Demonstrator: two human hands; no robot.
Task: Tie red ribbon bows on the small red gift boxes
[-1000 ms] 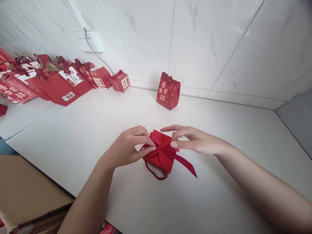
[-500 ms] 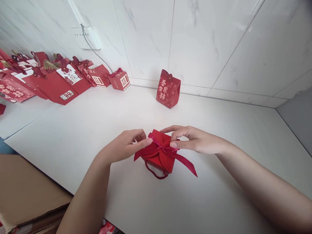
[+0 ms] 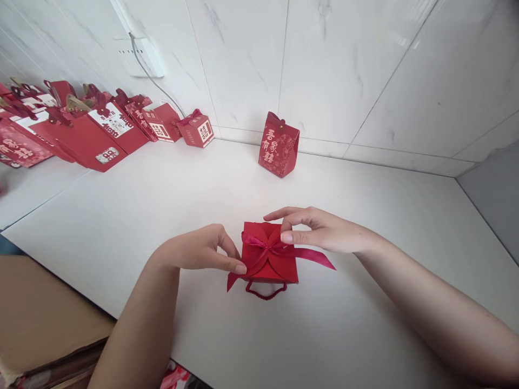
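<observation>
Turned since a moment ago, the red box [image 3: 279,268] now sits squarer to the person, and the left hand [image 3: 203,248] has come down from the shiny ribbon [image 3: 312,255] to the box's left edge. Nearest, off to the left hand's left, is a brown carton [image 3: 48,308]. Between the 2 hands, the box rests on the white table [image 3: 324,324], top up, its rope handle [image 3: 266,297] pointing toward the person; the top looks about square, so I can't tell a long axis. Curved flaps meet under the pinkish bow, 2 tails trailing left and right. Left thumb and fingers bend close together; the right hand [image 3: 316,229] curls loosely over the right edge. Whether either pinches ribbon, I can't tell. Beyond both hands stands 1 patterned red bag [image 3: 278,146]; farther left, red packages [image 3: 85,143] line the tiled wall [image 3: 324,70].
</observation>
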